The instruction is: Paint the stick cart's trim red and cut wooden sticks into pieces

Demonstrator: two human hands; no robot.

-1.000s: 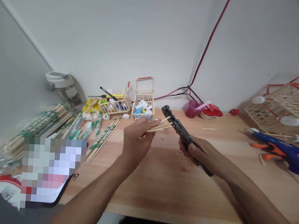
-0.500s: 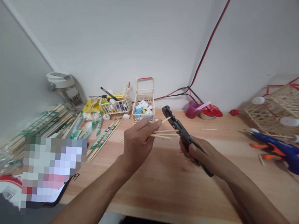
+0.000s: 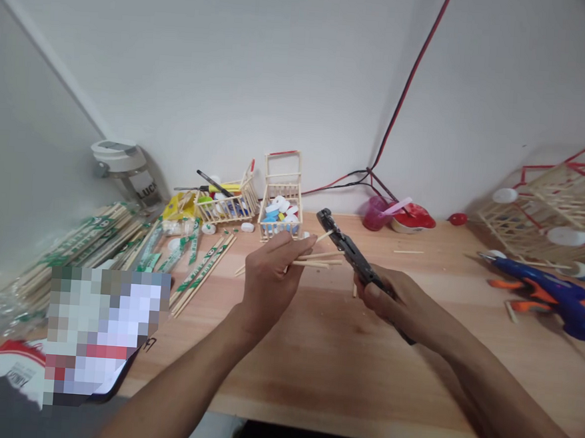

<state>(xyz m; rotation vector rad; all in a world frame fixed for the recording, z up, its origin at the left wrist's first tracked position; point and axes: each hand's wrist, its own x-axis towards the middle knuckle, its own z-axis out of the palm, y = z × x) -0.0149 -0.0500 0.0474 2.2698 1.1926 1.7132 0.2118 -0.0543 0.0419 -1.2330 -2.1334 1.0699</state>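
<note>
My left hand (image 3: 271, 274) is closed around several thin wooden sticks (image 3: 319, 263) that point to the right. One stick (image 3: 324, 236) rises from its fingertips to the jaws of dark metal pliers (image 3: 353, 255). My right hand (image 3: 387, 296) is wrapped round the handles of those pliers, which lean up to the left over the table. A short stick piece (image 3: 354, 290) shows just below the tool, beside my right fingers. Whether the jaws are pressed on the stick is too small to tell.
Behind my hands stand two small stick carts (image 3: 278, 226) filled with bottle caps. Wrapped chopsticks (image 3: 74, 250) and a phone (image 3: 112, 366) lie left. At right are a blue glue gun (image 3: 543, 283), larger stick carts (image 3: 538, 216), and a pink cup (image 3: 374, 215) with a red-filled dish (image 3: 413, 218).
The short stick piece now shows below the pliers, by my right fingers. Both hands have hardly shifted, and the loose sticks in my left hand sit slightly differently.
</note>
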